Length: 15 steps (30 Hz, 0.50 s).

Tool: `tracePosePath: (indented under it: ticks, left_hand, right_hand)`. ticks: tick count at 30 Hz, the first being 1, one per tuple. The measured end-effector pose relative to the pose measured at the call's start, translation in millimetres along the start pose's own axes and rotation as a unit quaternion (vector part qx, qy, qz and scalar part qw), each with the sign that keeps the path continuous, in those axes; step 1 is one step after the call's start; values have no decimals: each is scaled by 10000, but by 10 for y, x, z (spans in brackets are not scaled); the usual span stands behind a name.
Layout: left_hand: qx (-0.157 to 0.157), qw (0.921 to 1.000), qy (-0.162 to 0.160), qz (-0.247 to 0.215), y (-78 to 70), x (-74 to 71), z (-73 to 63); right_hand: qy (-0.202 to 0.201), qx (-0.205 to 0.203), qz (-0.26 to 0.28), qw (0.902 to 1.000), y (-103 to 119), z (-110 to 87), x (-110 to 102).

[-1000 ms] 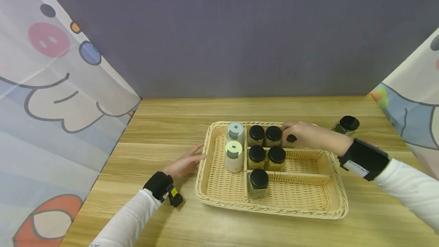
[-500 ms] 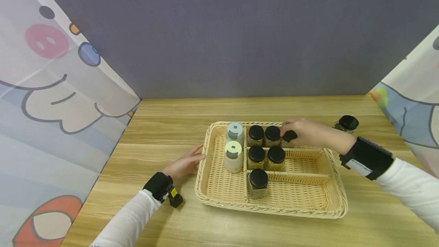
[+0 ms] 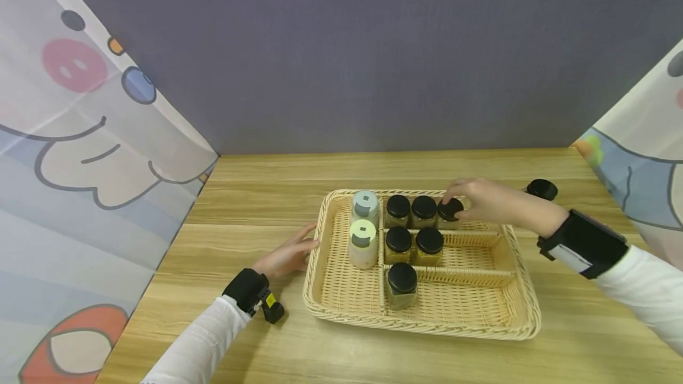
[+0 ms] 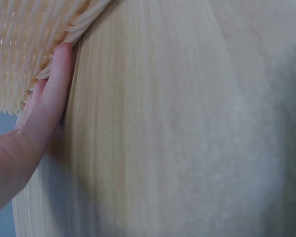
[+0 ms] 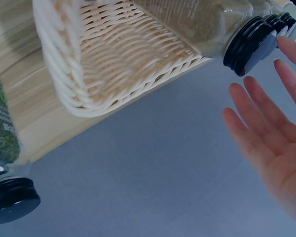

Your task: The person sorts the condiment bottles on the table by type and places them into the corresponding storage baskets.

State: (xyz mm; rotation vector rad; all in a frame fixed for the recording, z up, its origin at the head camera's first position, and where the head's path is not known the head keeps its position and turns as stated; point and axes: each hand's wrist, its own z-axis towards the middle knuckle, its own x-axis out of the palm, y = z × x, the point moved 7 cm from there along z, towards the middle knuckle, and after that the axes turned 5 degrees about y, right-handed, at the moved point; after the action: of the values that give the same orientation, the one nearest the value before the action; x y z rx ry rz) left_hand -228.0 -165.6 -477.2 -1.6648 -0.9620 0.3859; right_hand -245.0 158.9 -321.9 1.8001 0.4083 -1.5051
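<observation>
My right hand [image 3: 479,199] is over the back right of the wicker basket [image 3: 427,328], at a black-lidded spice jar [image 3: 450,210] standing third in the back row. In the right wrist view its fingers are straight and spread beside that jar's lid [image 5: 246,47]; I cannot tell if a fingertip still touches it. My left hand [image 3: 288,255] rests against the basket's left side, fingers extended along the rim, as the left wrist view shows. Several more black-lidded jars [image 3: 398,242] share the divided right part. Two white shakers [image 3: 363,248] stand in the left compartment.
A jar of green herbs [image 5: 2,123] with a black lid [image 3: 542,189] stands on the wooden table [image 3: 277,176], right of and behind the basket. The dark panel [image 3: 373,76] rises behind the table. Printed cloths [image 3: 107,153] hang at both sides.
The jar at my right hand has settled upright beside the other two in the back row. My right hand has loosened and shifted slightly up and right. The left hand has not moved.
</observation>
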Motion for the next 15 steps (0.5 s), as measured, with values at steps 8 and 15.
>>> tracePosePath:
  ticks: [8, 15]
  left_hand:
    - [3, 10000, 18, 12, 1, -1, 0]
    - [19, 10000, 25, 51, 10, -13, 16]
  right_hand:
    - [-7, 286, 51, 9996, -114, -56, -33]
    - [-168, 339, 2, 9993, -231, -124, -102]
